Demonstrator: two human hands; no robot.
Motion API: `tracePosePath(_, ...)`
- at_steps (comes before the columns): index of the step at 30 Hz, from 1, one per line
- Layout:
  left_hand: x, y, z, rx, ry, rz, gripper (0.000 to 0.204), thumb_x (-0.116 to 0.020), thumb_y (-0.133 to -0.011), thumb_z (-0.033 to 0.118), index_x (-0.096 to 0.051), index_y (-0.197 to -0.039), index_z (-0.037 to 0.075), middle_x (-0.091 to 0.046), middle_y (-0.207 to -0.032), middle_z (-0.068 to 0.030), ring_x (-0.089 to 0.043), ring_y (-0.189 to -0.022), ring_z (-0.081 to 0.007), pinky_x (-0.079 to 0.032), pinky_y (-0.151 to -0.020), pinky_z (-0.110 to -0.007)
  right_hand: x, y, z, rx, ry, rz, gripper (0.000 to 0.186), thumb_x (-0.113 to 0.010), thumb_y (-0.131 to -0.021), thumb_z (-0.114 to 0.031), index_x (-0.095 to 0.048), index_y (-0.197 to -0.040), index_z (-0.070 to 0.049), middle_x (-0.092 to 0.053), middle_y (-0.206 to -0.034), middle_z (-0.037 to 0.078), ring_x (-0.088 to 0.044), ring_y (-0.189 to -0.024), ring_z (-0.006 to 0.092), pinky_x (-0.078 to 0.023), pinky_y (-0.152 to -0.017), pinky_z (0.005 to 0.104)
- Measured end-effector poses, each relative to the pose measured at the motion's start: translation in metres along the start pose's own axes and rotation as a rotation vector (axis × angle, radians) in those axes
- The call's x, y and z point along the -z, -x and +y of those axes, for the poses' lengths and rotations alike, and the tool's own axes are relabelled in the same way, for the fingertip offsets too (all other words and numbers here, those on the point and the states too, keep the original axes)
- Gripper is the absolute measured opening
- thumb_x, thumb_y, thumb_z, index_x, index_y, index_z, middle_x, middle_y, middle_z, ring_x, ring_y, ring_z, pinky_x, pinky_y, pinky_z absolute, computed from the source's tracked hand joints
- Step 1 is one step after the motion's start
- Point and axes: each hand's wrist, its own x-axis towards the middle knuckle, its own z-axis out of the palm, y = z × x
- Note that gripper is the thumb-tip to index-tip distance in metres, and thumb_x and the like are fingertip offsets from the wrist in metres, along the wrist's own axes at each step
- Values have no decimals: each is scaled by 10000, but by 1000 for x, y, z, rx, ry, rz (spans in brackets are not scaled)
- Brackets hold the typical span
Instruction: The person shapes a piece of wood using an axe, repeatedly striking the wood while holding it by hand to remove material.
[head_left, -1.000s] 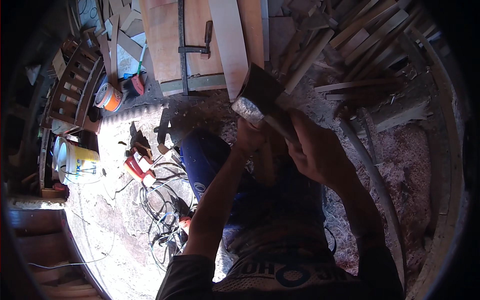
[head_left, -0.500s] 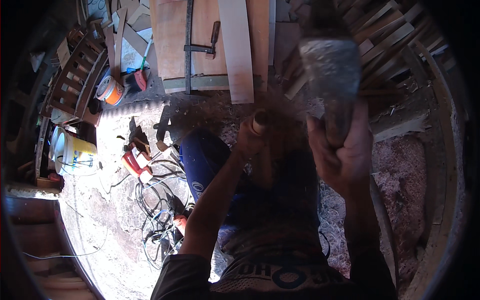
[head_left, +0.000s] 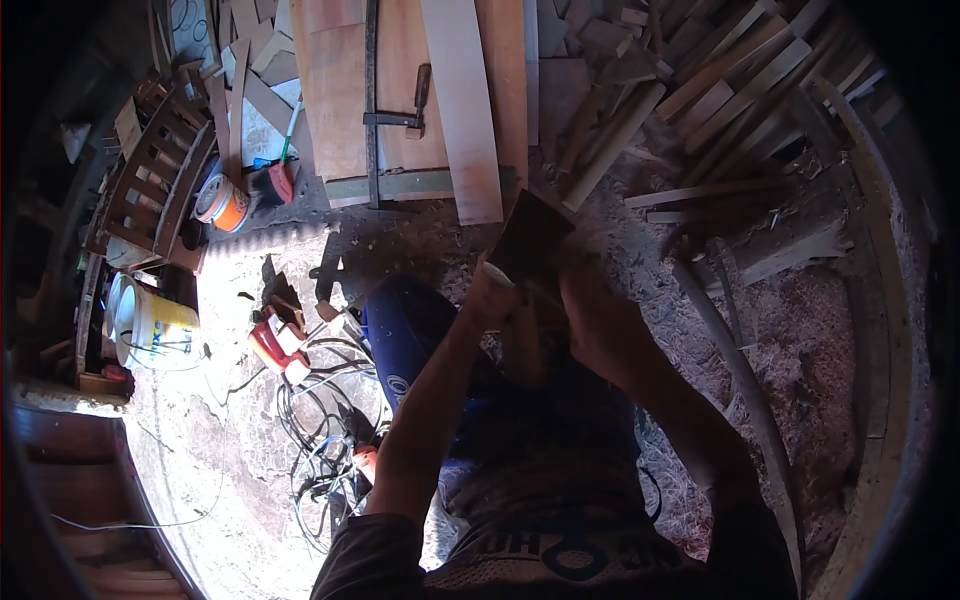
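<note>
My right hand (head_left: 600, 325) is closed round the handle of a hammer (head_left: 535, 235), whose dark, blocky head is down over my left fist. Most of its handle is hidden by the hand and shadow. My left hand (head_left: 490, 302) grips an upright round wooden handle (head_left: 495, 273); its pale top end shows beside the hammer head, and I cannot see what is at its lower end. Below the left hand, a light wooden piece (head_left: 523, 355) stands between my legs, partly in shadow.
Ahead lie wide boards (head_left: 415, 150) with a bar clamp (head_left: 373, 120) across them. Timber offcuts (head_left: 740, 90) pile up at the far right. To the left are a power tool (head_left: 275, 345), tangled cables (head_left: 320, 430), an orange bucket (head_left: 222, 203) and a white-and-yellow bucket (head_left: 155, 325).
My right hand has swung the hammer down and to the left, from raised near the camera to the handle in my left hand. The left hand stays nearly in place.
</note>
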Motion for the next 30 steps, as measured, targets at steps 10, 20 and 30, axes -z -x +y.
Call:
tracePosePath(10, -8, 6, 64, 246, -133, 75, 168, -740, -796, 54, -682, -952, 29, -695, -863, -16, -642, -775, -101, -526, -683, -297, -7, 60, -1, -667, -1515, 143, 736, -686, -833, -83, -323, -1473, -59, -541, -775, 42, -535, -541, 112, -480, -441, 292)
tracePosePath(20, -7, -56, 37, 136, 39, 176, 249, -733, -820, 68, -644, -1049, 24, -672, -911, -6, -618, -822, -85, -520, -715, -279, -5, 88, 7, -781, -1721, 231, 742, -636, -839, -28, -288, -1493, -60, -525, -735, 30, -493, -450, 113, -457, -375, 295)
tracePosePath(30, -9, -46, 19, 260, 41, 157, 269, -736, -812, 78, -645, -1061, 28, -669, -894, -2, -611, -816, -80, -521, -740, -280, -11, 80, 1, -855, -1632, 138, 759, -698, -789, 6, -328, -1451, -30, -564, -713, 39, -528, -435, 131, -457, -363, 301)
